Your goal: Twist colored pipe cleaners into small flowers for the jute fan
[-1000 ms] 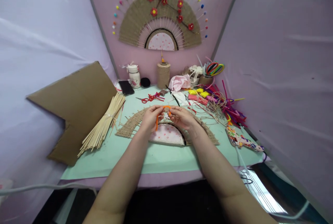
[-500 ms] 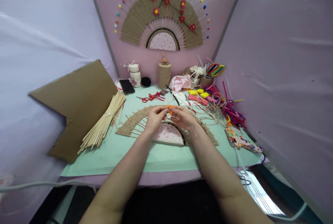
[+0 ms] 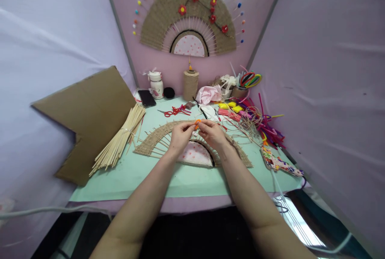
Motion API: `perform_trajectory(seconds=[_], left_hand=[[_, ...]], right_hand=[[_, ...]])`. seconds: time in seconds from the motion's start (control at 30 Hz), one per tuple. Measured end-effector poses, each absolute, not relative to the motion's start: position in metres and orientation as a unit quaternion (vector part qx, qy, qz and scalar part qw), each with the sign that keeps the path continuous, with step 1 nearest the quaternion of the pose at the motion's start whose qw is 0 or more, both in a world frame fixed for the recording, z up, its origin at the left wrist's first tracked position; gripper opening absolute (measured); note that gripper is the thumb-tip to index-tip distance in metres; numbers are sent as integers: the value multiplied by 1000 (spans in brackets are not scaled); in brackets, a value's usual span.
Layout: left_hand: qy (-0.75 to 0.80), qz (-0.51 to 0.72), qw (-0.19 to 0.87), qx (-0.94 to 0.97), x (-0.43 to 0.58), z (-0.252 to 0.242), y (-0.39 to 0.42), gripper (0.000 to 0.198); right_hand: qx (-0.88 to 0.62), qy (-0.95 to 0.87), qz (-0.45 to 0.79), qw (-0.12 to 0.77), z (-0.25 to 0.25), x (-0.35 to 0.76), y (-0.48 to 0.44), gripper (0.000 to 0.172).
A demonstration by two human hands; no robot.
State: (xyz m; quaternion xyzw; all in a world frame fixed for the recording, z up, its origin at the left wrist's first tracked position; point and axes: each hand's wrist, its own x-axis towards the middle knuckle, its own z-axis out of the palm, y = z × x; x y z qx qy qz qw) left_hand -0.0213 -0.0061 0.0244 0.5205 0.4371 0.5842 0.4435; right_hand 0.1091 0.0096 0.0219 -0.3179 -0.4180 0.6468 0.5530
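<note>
My left hand (image 3: 179, 135) and my right hand (image 3: 212, 132) meet above a woven jute fan (image 3: 152, 142) lying on the green mat (image 3: 138, 179). Both pinch a small orange pipe cleaner (image 3: 197, 122) between their fingertips. Only a short bit of the orange piece shows between the fingers. The fan has a pink dotted half-round centre (image 3: 194, 155) edged in black, partly under my wrists.
A bundle of bamboo sticks (image 3: 120, 140) and a cardboard sheet (image 3: 87, 110) lie left. Red scissors (image 3: 171, 112), a twine spool (image 3: 191, 84), a phone (image 3: 146, 98) and a white bottle (image 3: 155, 84) stand behind. Pipe cleaners (image 3: 264, 124) and a glue gun (image 3: 278, 164) lie right. A finished fan (image 3: 189, 20) hangs on the wall.
The orange pipe cleaner's hanging tail has been drawn up into my fingers, so less of it shows. My hands have risen slightly and stayed together over the fan.
</note>
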Motion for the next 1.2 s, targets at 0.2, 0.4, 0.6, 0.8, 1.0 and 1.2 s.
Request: perform_trajectory(seconds=[0.2,0.4,0.6,0.8,1.0,1.2], left_hand=[[431,584,437,532,-21,27,-8,23],[428,582,428,543,-21,26,-7,23],[414,601,441,522,-20,25,-5,23],[398,612,464,502,-20,25,-6,19],[412,603,445,518,-20,28,-8,16],[434,593,390,555,-19,24,-6,12]], right_hand=[[-332,-508,508,611,17,107,10,14],[-312,-558,449,624,15,108,10,11],[-317,-539,528,574,18,109,7,17],[-297,-518,604,528,17,111,7,21],[-324,-594,443,588,23,110,5,14],[-361,-644,286,611,14,108,7,13]])
